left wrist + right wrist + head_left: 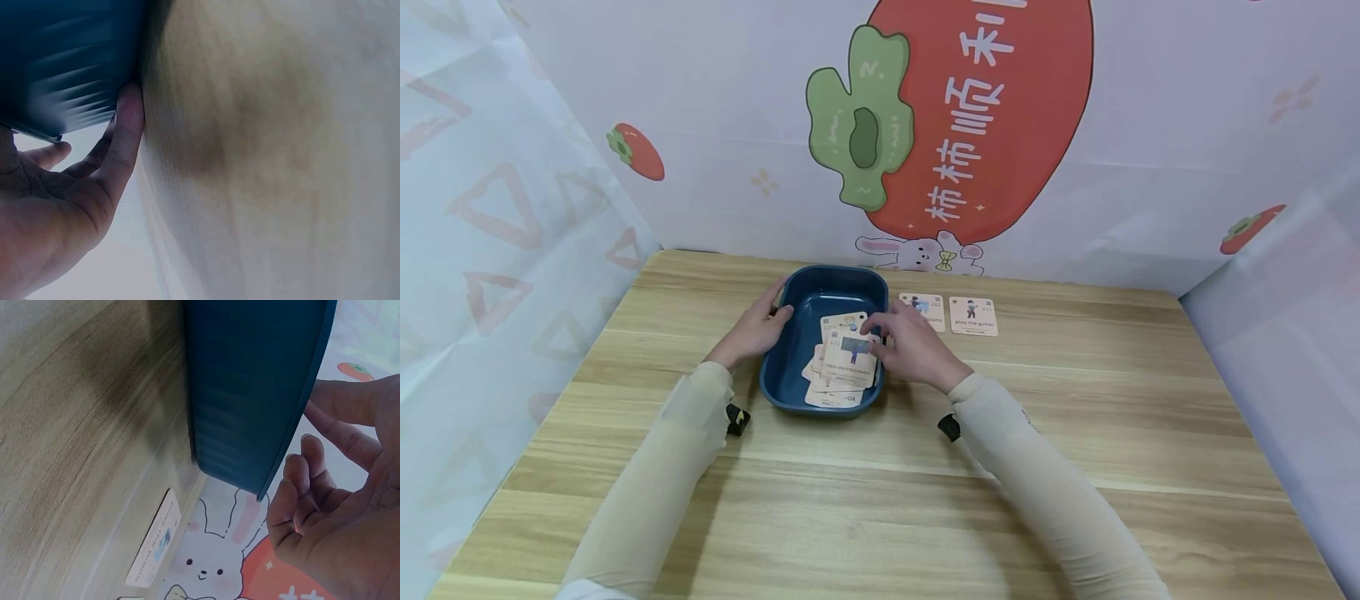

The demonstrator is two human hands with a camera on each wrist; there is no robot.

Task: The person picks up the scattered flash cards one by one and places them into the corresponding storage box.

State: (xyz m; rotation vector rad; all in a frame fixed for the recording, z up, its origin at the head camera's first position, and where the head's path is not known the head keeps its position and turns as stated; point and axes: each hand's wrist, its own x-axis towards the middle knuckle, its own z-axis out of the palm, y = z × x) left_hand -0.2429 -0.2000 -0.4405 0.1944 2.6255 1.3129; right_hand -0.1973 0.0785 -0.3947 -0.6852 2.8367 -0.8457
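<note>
A dark blue plastic bin (797,287) with rounded corners stands on the wooden table, a loose pile of picture cards (835,398) inside. My left hand (754,332) grips the bin's left wall, thumb over the rim. In the left wrist view, a long finger of the left hand (81,200) lies along the outer side, down at the tabletop. Over the right rim reaches my right hand (917,346), thumb and index finger apart at the right edge of the top card (848,367). The other fingers of the right hand (350,512) curl loosely outside the bin.
Two picture cards lie face up right of the bin: a piano card (934,312), partly behind the right hand, and a guitar card (973,317). A printed cloth (737,100) hangs along the table's back edge. Sheets also stand at both sides.
</note>
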